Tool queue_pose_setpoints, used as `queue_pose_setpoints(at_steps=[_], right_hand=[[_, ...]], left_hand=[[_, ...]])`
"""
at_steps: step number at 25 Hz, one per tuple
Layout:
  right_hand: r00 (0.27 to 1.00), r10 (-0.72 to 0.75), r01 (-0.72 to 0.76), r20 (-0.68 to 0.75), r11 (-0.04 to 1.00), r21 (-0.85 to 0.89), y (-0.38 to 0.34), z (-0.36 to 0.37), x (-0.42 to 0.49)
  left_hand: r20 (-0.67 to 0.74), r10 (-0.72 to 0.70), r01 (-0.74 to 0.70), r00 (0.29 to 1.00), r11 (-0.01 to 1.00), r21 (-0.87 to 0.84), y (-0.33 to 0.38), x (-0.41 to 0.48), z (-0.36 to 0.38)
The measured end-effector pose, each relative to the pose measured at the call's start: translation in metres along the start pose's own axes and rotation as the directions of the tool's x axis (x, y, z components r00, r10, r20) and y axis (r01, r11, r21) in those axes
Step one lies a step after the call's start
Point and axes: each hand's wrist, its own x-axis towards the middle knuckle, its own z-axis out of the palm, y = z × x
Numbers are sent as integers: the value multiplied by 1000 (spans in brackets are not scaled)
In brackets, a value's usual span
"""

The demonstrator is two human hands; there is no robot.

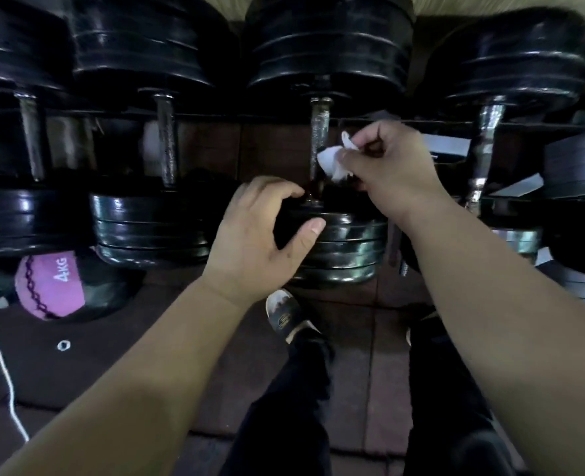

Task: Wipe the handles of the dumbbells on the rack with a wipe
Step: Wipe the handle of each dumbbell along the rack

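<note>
Right hand (392,166) pinches white wipe (332,159) against third dumbbell handle (319,132). Left hand (260,235), fingers spread wide, cups that dumbbell's near plates (346,245). Neighbouring dumbbells flank the handle; pink 4kg ball (52,283) lies on floor, lower left of it.

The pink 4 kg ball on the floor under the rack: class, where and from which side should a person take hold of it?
Cup the pink 4 kg ball with both palms on its rounded sides, coming from the front and slightly above. It is smooth and round with no visible handle, and the dumbbell weight plates overhang its back, so straight down is likely blocked.
</note>
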Motion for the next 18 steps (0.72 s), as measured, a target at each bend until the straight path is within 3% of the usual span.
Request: queue_pose_setpoints(at_steps=[3, 6, 11, 18], right_hand=[[996, 53, -46, -70, 994, 98, 3, 19, 15], [987, 77, -44, -139, 973, 227, 4, 22, 23], [993, 12, -1, -113, 995, 98, 4, 21, 21], [993, -9, 23, -121, 993, 116, 11, 20, 26]], left_hand=[[26, 67, -66, 997, 998, -18, -14, 5, 10], [-94, 118, -123, 989, 991, -58, -20, 5, 18], [-144, 136, -152, 980, 982, -110, -21, 1, 22], [-172, 126, -146, 977, 984, -106, -21, -1, 26]])
